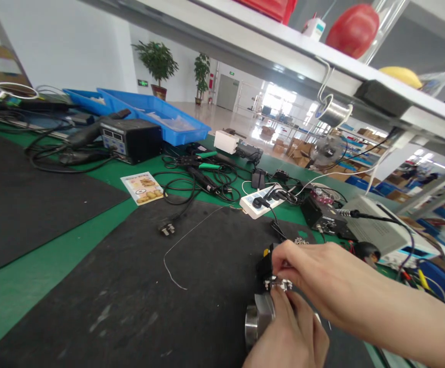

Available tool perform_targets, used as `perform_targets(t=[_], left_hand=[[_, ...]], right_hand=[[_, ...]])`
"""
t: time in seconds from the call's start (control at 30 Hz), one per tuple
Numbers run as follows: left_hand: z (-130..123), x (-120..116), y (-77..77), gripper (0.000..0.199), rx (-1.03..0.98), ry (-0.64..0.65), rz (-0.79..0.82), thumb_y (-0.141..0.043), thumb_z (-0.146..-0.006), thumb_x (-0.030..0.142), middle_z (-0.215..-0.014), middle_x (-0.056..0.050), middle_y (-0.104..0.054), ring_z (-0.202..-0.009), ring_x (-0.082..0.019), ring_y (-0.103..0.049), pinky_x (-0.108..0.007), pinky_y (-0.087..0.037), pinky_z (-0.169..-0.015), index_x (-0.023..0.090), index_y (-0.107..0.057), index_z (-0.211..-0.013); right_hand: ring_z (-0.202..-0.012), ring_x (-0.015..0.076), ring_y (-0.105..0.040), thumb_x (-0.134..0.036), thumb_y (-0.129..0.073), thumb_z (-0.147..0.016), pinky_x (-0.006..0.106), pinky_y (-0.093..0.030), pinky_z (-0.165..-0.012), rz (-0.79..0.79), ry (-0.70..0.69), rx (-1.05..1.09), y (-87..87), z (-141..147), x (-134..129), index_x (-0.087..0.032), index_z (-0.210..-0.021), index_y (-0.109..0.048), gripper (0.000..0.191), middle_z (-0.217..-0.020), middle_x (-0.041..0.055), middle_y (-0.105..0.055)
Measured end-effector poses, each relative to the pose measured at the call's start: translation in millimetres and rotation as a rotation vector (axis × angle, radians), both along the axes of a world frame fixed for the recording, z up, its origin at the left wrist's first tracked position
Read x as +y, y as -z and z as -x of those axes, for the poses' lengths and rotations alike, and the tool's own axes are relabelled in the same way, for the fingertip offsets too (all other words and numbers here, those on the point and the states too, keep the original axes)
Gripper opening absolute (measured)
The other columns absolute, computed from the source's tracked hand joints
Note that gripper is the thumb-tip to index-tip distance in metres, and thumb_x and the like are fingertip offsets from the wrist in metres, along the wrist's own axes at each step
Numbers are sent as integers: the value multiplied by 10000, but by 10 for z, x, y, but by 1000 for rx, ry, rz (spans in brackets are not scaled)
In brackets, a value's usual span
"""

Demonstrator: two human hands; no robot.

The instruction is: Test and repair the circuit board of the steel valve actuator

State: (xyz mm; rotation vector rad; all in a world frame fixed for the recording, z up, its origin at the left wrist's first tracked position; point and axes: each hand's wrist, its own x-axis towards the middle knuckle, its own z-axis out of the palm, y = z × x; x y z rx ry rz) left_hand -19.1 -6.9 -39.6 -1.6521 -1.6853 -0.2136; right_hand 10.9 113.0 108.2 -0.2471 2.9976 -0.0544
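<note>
At the lower right of the head view, my left hand (289, 332) is closed, its fingertips pinched at a small shiny metal part (279, 283). Just above it, my right hand (307, 263) is also closed, with thumb and fingers bent down over the same spot. What the right fingertips grip is hidden behind them. A black piece with a yellow patch (265, 263) shows at the left of the right fingers. Beside my left hand sits a round silver metal fitting with a threaded end (251, 326); whether the hand touches it cannot be made out.
A thin wire (165, 258) lies curled on the black mat (123, 296). Behind it are a loose plug (167, 228), a picture card (143, 188), a white power strip (261, 202) and tangled cables. A black soldering station (132, 140) and blue trays (161, 117) stand farther back. Overhead runs a shelf (268, 38).
</note>
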Motion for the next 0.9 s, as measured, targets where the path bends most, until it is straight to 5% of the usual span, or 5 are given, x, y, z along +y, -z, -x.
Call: perform_targets(t=[0.33, 0.47, 0.6, 0.7, 0.9], left_hand=[[-59, -37, 65, 306, -119, 17, 78, -397, -1034, 222, -921, -75, -742, -898, -306, -730, -484, -461, -766, 204, -696, -1092], [-79, -9, 55, 295, -80, -41, -66, -428, -1005, 216, -993, -129, -775, -904, -322, -757, -503, -507, -814, 138, -708, -1055], [-137, 58, 95, 380, -145, -205, -156, -362, -982, 151, -936, -149, -782, -859, -320, -769, -501, -521, -832, 80, -735, -963], [-119, 50, 70, 350, -77, -152, -147, -391, -983, 163, -931, -121, -790, -832, -299, -772, -467, -535, -797, 98, -735, -972], [-36, -16, -35, 353, -26, -100, -63, -385, -998, 177, -988, -127, -785, -854, -300, -765, -478, -496, -790, 109, -726, -1064]], right_hand=[[-705, 169, -630, -1, -573, -853, 289, -290, -562, -122, -211, -130, -48, 335, -225, -212, -979, -497, 257, -863, 3, -662], [-694, 150, -599, -98, -536, -956, 276, -355, -610, 56, 17, -73, 80, 72, 66, -236, -995, -535, 143, -847, -20, -653], [-779, 140, -651, -351, -390, -1094, 287, -488, -713, 522, 393, -34, 367, -289, 425, -248, -1094, -557, 197, -1079, 28, -701], [-723, 126, -635, -459, -438, -1074, 296, -530, -708, 776, 525, 10, 515, -460, 572, -231, -1053, -550, 254, -1170, 60, -697], [-919, 150, -681, -304, -442, -1080, 276, -501, -770, 423, 337, 86, 258, -416, 367, -278, -1175, -576, 167, -1095, 13, -707]])
